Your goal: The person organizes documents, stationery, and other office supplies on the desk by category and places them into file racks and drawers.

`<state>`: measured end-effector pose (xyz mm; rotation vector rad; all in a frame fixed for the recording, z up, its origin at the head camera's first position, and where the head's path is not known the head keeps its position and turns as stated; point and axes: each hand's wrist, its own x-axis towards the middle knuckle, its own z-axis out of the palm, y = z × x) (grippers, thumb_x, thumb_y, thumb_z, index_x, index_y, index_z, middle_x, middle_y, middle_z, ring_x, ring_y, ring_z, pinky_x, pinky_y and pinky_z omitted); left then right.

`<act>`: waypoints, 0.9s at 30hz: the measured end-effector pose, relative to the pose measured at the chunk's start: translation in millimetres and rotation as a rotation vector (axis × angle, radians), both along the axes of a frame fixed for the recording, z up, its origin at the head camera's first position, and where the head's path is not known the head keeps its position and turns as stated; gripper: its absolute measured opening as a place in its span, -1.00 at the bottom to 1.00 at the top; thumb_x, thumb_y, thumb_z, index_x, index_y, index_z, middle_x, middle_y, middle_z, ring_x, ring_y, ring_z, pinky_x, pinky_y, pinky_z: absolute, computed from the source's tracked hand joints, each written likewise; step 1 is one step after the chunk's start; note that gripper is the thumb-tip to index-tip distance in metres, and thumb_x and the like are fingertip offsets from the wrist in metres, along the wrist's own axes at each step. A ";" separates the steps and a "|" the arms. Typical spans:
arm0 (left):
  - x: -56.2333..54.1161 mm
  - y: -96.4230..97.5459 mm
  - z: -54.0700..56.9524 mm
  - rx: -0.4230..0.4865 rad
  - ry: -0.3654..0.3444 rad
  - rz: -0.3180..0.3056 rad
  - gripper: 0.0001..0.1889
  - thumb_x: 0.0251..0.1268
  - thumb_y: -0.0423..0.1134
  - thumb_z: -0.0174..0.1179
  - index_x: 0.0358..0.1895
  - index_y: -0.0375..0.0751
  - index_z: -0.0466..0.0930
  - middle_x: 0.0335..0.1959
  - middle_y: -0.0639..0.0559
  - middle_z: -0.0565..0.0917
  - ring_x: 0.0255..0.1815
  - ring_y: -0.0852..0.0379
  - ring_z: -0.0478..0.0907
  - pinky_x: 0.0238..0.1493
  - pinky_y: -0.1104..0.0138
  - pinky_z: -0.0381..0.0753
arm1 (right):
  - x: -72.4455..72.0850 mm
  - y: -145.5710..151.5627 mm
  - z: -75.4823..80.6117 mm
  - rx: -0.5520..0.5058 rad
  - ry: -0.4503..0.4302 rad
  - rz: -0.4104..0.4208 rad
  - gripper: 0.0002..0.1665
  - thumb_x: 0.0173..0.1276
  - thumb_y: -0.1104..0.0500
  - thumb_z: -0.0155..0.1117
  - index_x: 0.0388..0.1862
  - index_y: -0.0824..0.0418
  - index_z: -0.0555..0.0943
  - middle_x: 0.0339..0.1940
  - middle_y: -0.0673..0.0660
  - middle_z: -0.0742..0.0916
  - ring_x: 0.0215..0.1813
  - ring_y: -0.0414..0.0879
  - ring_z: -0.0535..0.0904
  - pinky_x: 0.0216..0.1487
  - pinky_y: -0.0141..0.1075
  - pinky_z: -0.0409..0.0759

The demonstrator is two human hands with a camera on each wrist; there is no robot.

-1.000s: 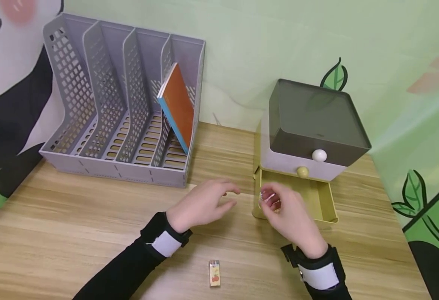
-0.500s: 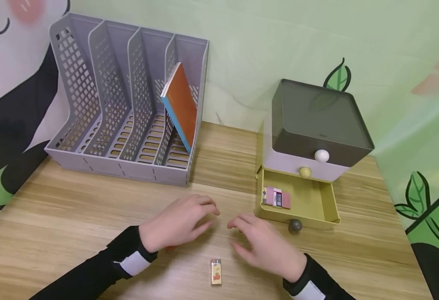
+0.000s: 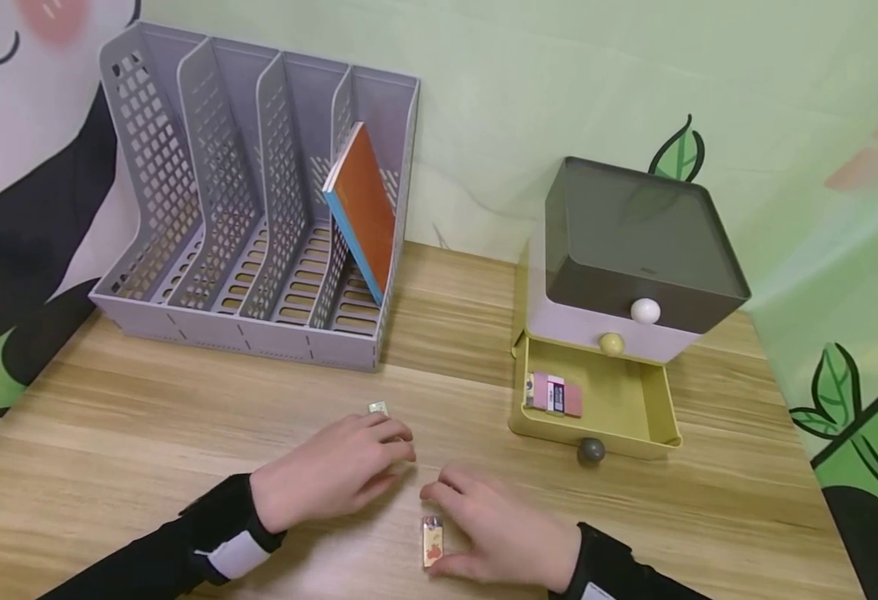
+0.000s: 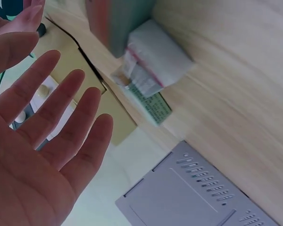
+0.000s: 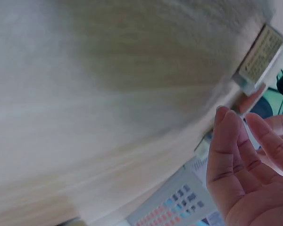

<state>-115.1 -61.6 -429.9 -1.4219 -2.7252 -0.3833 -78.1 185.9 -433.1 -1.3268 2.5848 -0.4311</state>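
My right hand (image 3: 502, 529) reaches toward a small eraser in a yellow sleeve with an apple print (image 3: 433, 542). Its thumb is at the eraser's near end in the head view; in the right wrist view the bent fingers are just short of the printed block (image 5: 262, 55). My left hand (image 3: 333, 471) hovers over the table with loose fingers, holding nothing. In the head view it hides most of a small group of items; the left wrist view shows a grey-white block (image 4: 160, 56), a green-printed block (image 4: 153, 106) and an orange-and-teal block (image 4: 118, 23) there.
At the back left stands a grey file rack (image 3: 258, 329), an orange book (image 3: 367, 212) leaning in its right slot. Right of it is a stacked drawer box (image 3: 649, 242). Its yellow bottom drawer (image 3: 634, 404) is pulled out, a pink eraser (image 3: 554, 394) inside.
My right hand has moved from the drawer down and left to the apple-print eraser; the pink eraser shows in the drawer. My left hand has moved left and nearer me, uncovering a block's edge.
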 end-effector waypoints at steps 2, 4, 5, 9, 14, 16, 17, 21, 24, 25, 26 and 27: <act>1.1 -2.1 -0.3 0.001 -0.006 -0.003 -0.80 0.27 -0.20 0.34 -0.06 -0.06 0.68 -0.02 0.04 0.72 0.07 0.06 0.64 0.17 0.15 0.64 | 0.5 -2.1 -2.3 0.016 0.010 0.016 -0.30 0.21 -0.28 0.46 0.14 0.11 0.54 -0.13 -0.10 0.55 -0.19 -0.33 0.41 -0.09 -0.52 0.49; 2.2 -3.9 -0.6 0.004 -0.009 -0.009 -0.80 0.26 -0.21 0.34 -0.06 -0.06 0.68 -0.01 0.04 0.72 0.07 0.05 0.64 0.14 0.14 0.66 | 1.2 -4.2 -4.1 0.035 0.031 0.031 -0.34 0.20 -0.28 0.46 0.09 0.10 0.55 -0.16 -0.12 0.54 -0.21 -0.34 0.40 -0.12 -0.54 0.46; 2.7 -4.6 -0.8 0.006 -0.009 -0.011 -0.80 0.26 -0.22 0.34 -0.06 -0.06 0.68 -0.01 0.03 0.72 0.07 0.04 0.64 0.13 0.14 0.66 | 1.7 -5.2 -4.7 0.041 0.035 0.036 -0.37 0.20 -0.28 0.46 0.05 0.09 0.56 -0.18 -0.13 0.54 -0.23 -0.35 0.39 -0.14 -0.55 0.45; 3.5 -6.1 -1.4 0.008 -0.017 -0.005 -0.80 0.27 -0.21 0.33 -0.06 -0.06 0.68 0.01 0.03 0.72 0.09 0.04 0.64 0.12 0.13 0.67 | 3.8 -8.1 -5.7 0.057 0.060 0.046 -0.48 0.19 -0.25 0.47 -0.07 0.06 0.58 -0.25 -0.16 0.52 -0.30 -0.38 0.36 -0.23 -0.58 0.38; 3.5 -5.8 -3.5 0.008 -0.035 0.014 -0.80 0.29 -0.19 0.32 -0.05 -0.04 0.68 0.03 0.03 0.72 0.11 0.04 0.64 0.17 0.13 0.66 | 6.5 -8.7 -4.7 0.059 0.075 0.034 -0.54 0.18 -0.18 0.48 -0.12 0.05 0.57 -0.28 -0.17 0.51 -0.31 -0.37 0.36 -0.26 -0.57 0.36; 3.8 -5.4 -4.5 0.010 -0.043 0.019 -0.80 0.29 -0.19 0.32 -0.04 -0.04 0.69 0.04 0.03 0.72 0.11 0.04 0.64 0.17 0.13 0.66 | 7.1 -8.3 -4.4 0.056 0.074 0.029 -0.56 0.18 -0.14 0.48 -0.11 0.05 0.57 -0.27 -0.16 0.51 -0.30 -0.37 0.36 -0.25 -0.56 0.36; 3.9 -5.1 -4.7 0.011 -0.047 0.021 -0.80 0.30 -0.18 0.32 -0.04 -0.04 0.69 0.04 0.03 0.72 0.11 0.04 0.64 0.16 0.13 0.66 | 7.2 -8.1 -4.5 0.054 0.070 0.026 -0.56 0.17 -0.13 0.48 -0.11 0.06 0.57 -0.27 -0.16 0.51 -0.30 -0.37 0.36 -0.25 -0.57 0.36; 3.9 -4.9 -5.1 0.015 -0.056 0.024 -0.80 0.30 -0.19 0.32 -0.05 -0.05 0.69 0.03 0.03 0.71 0.11 0.05 0.64 0.13 0.14 0.67 | 6.0 -5.5 -5.2 0.036 0.037 0.005 -0.56 0.18 -0.08 0.49 -0.08 0.08 0.57 -0.25 -0.15 0.52 -0.29 -0.38 0.36 -0.24 -0.60 0.36; 3.7 -5.1 -4.6 0.020 -0.067 0.028 -0.80 0.29 -0.20 0.32 -0.05 -0.05 0.69 0.03 0.03 0.71 0.10 0.05 0.64 0.12 0.13 0.67 | 4.0 -1.5 -6.3 0.008 -0.015 -0.021 -0.55 0.19 -0.04 0.49 -0.04 0.11 0.56 -0.20 -0.12 0.52 -0.28 -0.38 0.36 -0.23 -0.63 0.37; 3.5 -5.2 -4.5 0.024 -0.070 0.029 -0.80 0.28 -0.21 0.32 -0.05 -0.06 0.69 0.02 0.03 0.71 0.10 0.05 0.64 0.12 0.14 0.68 | 3.0 0.1 -6.7 -0.001 -0.028 -0.032 -0.55 0.20 -0.03 0.49 -0.03 0.12 0.56 -0.19 -0.12 0.52 -0.27 -0.38 0.37 -0.22 -0.63 0.38; 3.4 -5.2 -4.5 0.027 -0.073 0.030 -0.80 0.28 -0.21 0.32 -0.05 -0.06 0.69 0.02 0.03 0.72 0.09 0.05 0.64 0.12 0.14 0.68 | 2.1 1.8 -7.1 -0.012 -0.038 -0.040 -0.54 0.20 -0.02 0.49 -0.02 0.12 0.56 -0.17 -0.11 0.52 -0.27 -0.37 0.37 -0.21 -0.63 0.39; 3.2 -5.3 -4.8 0.034 -0.074 0.032 -0.80 0.28 -0.21 0.33 -0.05 -0.06 0.69 0.02 0.03 0.72 0.09 0.05 0.65 0.11 0.14 0.68 | 1.0 3.5 -6.8 -0.022 -0.045 -0.049 -0.54 0.21 -0.01 0.49 -0.01 0.13 0.55 -0.16 -0.10 0.53 -0.26 -0.37 0.38 -0.20 -0.62 0.41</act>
